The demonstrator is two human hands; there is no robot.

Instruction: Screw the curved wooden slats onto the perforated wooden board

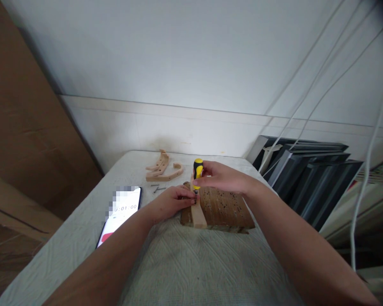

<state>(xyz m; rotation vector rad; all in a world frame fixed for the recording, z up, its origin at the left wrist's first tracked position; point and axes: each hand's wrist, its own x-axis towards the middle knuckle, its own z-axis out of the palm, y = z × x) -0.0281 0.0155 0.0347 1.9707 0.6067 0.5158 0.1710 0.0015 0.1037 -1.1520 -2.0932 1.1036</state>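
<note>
My right hand (222,176) is closed round a short yellow and black screwdriver (197,169), which stands upright with its tip down on a pale wooden strip (198,215). The strip lies across a brown wooden board (225,208) full of small holes. My left hand (171,202) rests on the bed cover beside the strip, its fingertips pinched at the screwdriver's tip; what they hold is too small to make out.
Several curved wooden pieces (162,169) lie further back, with two loose screws (157,188) in front of them. A lit phone (121,213) showing a timer lies to the left. Dark frames (309,178) lean at the right, white cables (364,178) hang there, and cardboard (22,140) stands at the left.
</note>
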